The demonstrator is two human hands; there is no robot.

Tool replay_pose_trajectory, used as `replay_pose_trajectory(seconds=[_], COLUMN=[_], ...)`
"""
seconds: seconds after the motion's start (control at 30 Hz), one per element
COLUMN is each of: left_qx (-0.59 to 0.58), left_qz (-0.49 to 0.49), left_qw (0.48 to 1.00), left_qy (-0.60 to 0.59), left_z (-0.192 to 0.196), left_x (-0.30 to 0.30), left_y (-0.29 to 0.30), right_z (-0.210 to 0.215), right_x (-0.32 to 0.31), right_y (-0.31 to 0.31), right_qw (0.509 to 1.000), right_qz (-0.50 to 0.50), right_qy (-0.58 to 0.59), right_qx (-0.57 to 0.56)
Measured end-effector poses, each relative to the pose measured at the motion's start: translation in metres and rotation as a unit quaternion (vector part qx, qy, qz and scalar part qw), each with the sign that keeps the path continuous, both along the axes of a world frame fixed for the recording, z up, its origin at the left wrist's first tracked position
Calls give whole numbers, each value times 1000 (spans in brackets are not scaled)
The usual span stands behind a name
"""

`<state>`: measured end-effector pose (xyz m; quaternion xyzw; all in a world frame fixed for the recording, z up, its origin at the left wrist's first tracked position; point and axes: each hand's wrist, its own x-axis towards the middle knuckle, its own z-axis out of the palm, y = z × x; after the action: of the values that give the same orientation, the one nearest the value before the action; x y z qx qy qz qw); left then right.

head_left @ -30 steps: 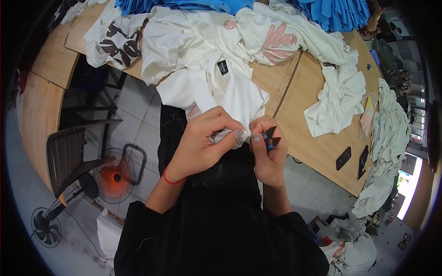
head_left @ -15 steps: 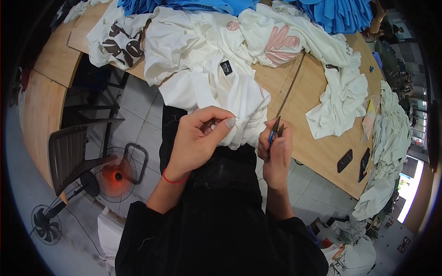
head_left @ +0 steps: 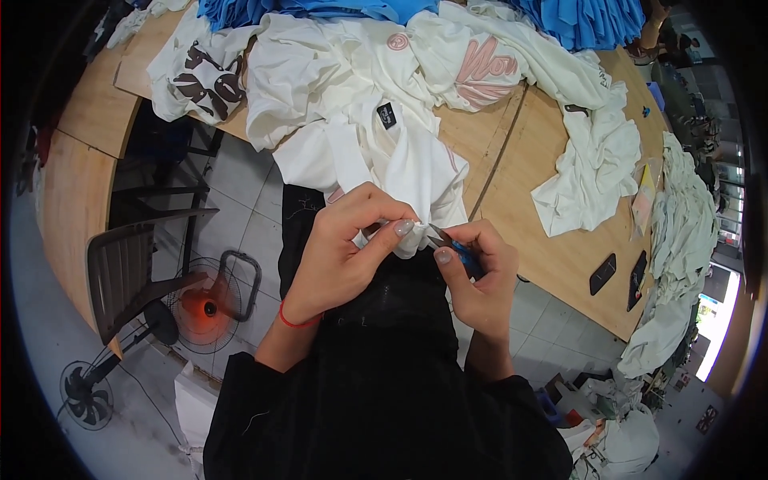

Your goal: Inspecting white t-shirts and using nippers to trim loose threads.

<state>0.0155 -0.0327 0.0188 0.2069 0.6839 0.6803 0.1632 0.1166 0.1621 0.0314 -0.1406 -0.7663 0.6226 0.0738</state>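
Left fingers pinch a fold of the white garment, thumb against forefinger, closed tight on the cloth. Right fingers close narrowly around a blue-handled snipper; its metal tip points to about 10 o'clock, toward the pinched fold and just beside the left thumb. Whether the blades touch the cloth cannot be told.

Left hand sits at centre frame with a red cord around its wrist. Right hand lies at its 3 o'clock; the two are nearly touching.

The garment hangs off the edge of the surface down to the hands. Its dark neck label faces up at 12 o'clock from the fingers.

Progress, as a judgement: trimming appears under way at one spot near the hem or seam. Nothing shows how much of this piece is already checked, and no cut threads are visible.

Outward: more white garments, some with pink and brown prints, are heaped on the surface from 11 to 2 o'clock, with a blue pile beyond. These read as work still waiting, though sorted from unsorted cannot be told. Two dark phones lie at 3 o'clock. A chair and floor fan stand at 9 o'clock on the tiled floor.
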Motion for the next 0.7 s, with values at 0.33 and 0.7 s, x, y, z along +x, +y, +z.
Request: replay_pose_trajectory(seconds=[0.33, 0.7], left_qx=[-23, -18], left_qz=[-40, -11], left_qw=[999, 1000], left_qy=[19, 10], left_z=[5, -1], left_x=[-2, -3], left_y=[-1, -3], right_z=[6, -8], right_x=[-5, -10], right_y=[6, 3], right_qw=[999, 998], right_qz=[25, -55], right_qy=[-19, 34], right_qx=[9, -12])
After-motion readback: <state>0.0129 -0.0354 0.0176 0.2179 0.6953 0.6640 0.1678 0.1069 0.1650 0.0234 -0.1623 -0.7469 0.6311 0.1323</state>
